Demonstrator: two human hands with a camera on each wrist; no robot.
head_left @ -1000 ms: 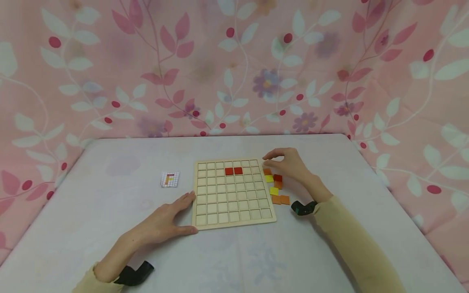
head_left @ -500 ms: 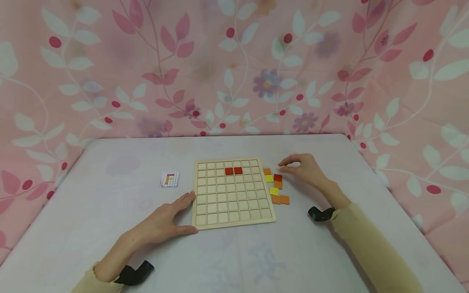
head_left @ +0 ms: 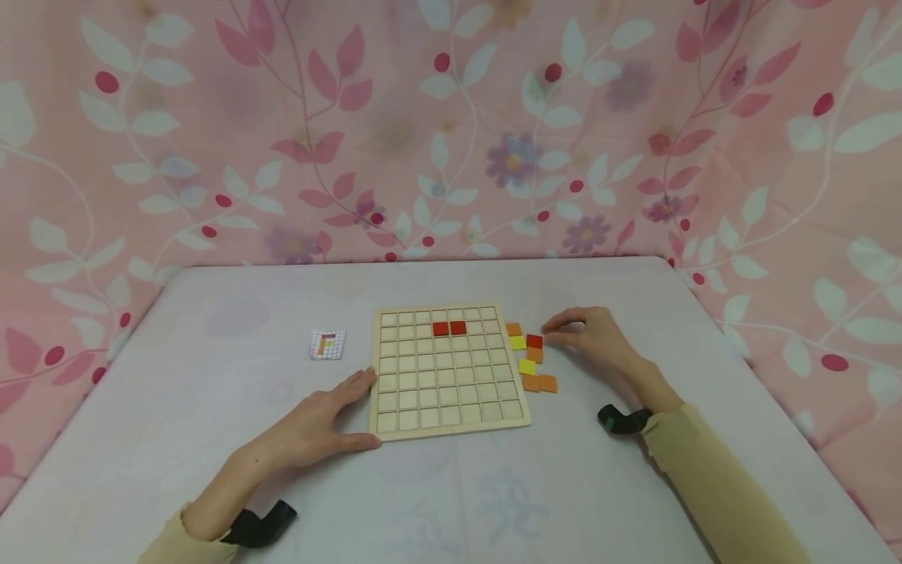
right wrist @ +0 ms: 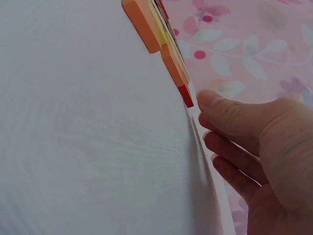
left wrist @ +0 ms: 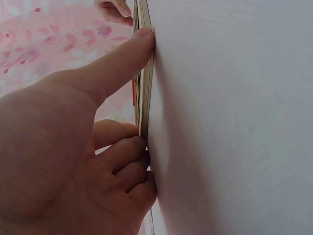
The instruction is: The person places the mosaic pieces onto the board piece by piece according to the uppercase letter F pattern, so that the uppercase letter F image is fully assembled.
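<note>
Left grip (head_left: 313, 427): released, spread along the wooden grid board (head_left: 447, 377). Thumb touches its near left corner; forefinger lies against its left side. Board flat on the white-covered tabletop (head_left: 423, 501), directly right of this grip. Two set red tiles (head_left: 449, 329) side by side in the board's second row from the far edge, ahead and right of the left grip. Small pattern card (head_left: 327, 345), coloured squares on a grid, lies beyond the left grip's fingertips.

Right grip (head_left: 592, 337): released, fingers loosely bent, holding nothing. Tips just beside a loose red tile (head_left: 534, 341); contact cannot be told. Against that tile, on the near side, an orange tile (head_left: 535, 356). Left of this grip, by the board's right edge, a far orange tile (head_left: 513, 329) and a yellow tile (head_left: 517, 342). Nearer the wearer than the grip: second yellow tile (head_left: 527, 366), then a pair of orange tiles (head_left: 547, 384).

Black wrist devices (head_left: 623, 419) below both hands. Floral cloth (head_left: 423, 141) upright beyond both grips.
</note>
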